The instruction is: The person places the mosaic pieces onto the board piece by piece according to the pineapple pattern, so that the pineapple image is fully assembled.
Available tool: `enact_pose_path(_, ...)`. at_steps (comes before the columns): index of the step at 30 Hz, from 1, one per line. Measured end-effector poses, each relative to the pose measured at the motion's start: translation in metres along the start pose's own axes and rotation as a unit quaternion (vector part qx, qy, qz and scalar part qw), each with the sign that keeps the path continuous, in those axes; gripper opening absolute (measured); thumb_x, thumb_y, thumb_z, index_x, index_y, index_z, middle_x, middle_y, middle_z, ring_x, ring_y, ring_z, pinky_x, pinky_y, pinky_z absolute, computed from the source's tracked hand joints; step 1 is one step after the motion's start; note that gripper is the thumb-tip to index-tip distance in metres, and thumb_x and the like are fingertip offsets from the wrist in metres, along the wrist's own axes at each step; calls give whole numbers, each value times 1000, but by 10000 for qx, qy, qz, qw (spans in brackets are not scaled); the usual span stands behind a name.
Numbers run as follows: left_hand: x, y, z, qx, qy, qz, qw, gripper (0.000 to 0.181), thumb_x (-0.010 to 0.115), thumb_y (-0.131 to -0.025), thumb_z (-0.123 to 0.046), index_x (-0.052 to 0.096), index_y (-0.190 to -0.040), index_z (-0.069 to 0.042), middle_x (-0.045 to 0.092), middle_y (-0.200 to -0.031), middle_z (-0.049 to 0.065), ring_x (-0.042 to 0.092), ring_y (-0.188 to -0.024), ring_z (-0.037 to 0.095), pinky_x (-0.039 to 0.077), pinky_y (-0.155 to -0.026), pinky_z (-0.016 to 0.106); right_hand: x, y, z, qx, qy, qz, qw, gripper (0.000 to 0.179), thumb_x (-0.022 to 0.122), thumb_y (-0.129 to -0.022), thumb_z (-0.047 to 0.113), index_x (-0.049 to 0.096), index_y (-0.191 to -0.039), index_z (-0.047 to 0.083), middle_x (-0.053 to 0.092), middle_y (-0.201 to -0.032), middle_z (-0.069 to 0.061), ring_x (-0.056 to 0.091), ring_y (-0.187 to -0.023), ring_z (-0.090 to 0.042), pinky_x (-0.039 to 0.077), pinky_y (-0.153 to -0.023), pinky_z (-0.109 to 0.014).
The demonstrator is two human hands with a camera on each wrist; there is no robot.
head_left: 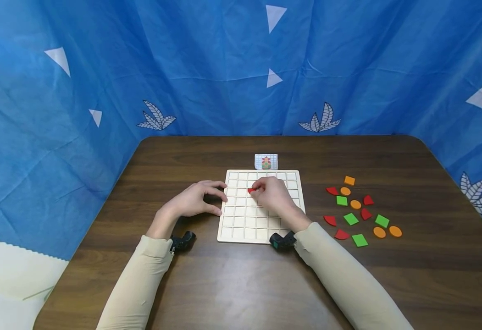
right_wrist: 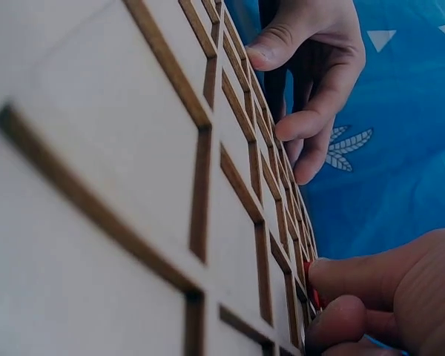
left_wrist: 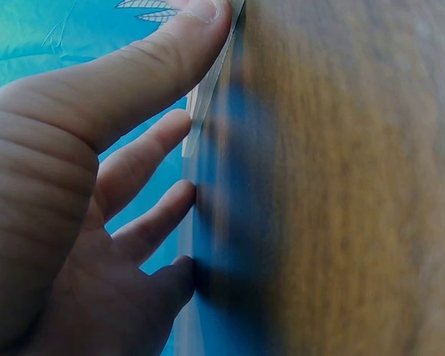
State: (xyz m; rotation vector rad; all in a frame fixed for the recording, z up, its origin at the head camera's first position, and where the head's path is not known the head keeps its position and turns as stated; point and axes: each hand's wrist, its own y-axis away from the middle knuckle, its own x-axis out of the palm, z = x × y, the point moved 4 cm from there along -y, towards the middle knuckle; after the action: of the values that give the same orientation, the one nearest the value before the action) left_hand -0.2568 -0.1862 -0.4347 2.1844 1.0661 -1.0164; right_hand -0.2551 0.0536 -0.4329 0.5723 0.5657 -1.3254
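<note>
A pale wooden grid board [head_left: 239,223] with square recesses lies on the brown table. My right hand [head_left: 274,195] is over its upper middle, pinching a red quarter-circle piece [head_left: 251,190] between thumb and fingers. In the right wrist view a sliver of the red piece [right_wrist: 310,282] shows at the fingertips, low against the grid; the rest is hidden. My left hand [head_left: 194,199] rests at the board's left edge, thumb and fingers spread apart. The left wrist view shows the left hand's thumb [left_wrist: 170,55] right along the board's side.
A small printed pattern card [head_left: 266,162] lies just beyond the board's far edge. To the right are scattered several red quarter-circles [head_left: 341,234], green squares [head_left: 359,240], orange discs [head_left: 379,232] and an orange square [head_left: 350,180]. A blue curtain [head_left: 232,68] hangs behind the table.
</note>
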Motion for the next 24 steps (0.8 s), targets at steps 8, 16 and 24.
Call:
enact_pose_path(8,1,0,0,-16,12,3,10000,31,87,-83,-33,78,-113,-30,52,-155,-1,37,-151,28,36,-121,51,-17,10,-2,-336,-67,212,9992,18,69,-93,17,76,-108,11,63,-83,0,52,-71,-15,41,-68,-28)
enact_pose_path(16,0,1,-2,-46,15,-26,10000,31,88,-83,-31,78,-113,-29,52,-155,0,36,-152,29,35,-121,53,-44,35,-13,-480,245,455,9975,14,73,-93,20,77,-104,11,66,-88,-3,52,-70,-19,42,-63,-30)
enact_pose_path(24,1,0,1,-28,26,2,10000,33,87,-83,-32,78,-114,-28,52,-155,0,36,-152,29,35,-121,52,-80,71,-41,-483,548,490,9961,10,75,-94,18,76,-102,13,66,-87,-2,51,-65,-19,43,-55,-30)
